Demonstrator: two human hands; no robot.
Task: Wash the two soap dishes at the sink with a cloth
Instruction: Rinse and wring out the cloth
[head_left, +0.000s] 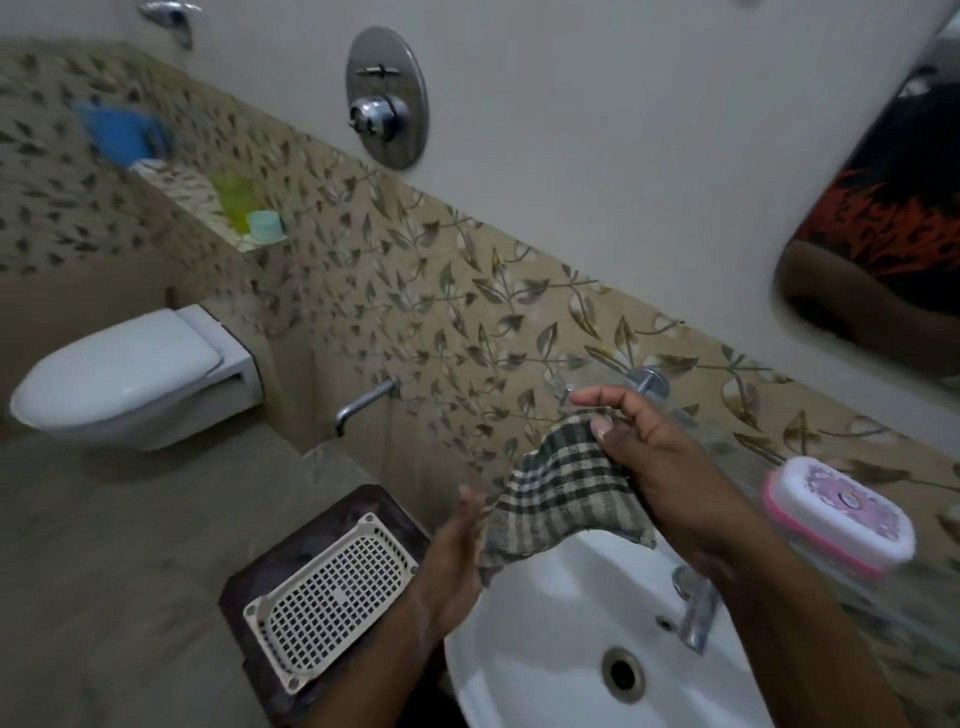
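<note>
A green-and-beige checked cloth (558, 499) hangs above the white sink (545, 639), pinched at its top corner by my right hand (654, 457). My left hand (457, 551) is open with fingers apart, its palm beside the cloth's lower left edge. A white soap dish with a pink rim and floral lid (839, 512) rests on a glass shelf to the right of the sink. A second soap dish is not clearly visible.
The sink tap (698, 605) stands at the basin's right, the drain (622, 674) below it. A cream perforated basket (330, 597) lies on a dark stool left of the sink. A toilet (130, 374) and wall spout (363, 402) are further left. A mirror (893, 208) hangs upper right.
</note>
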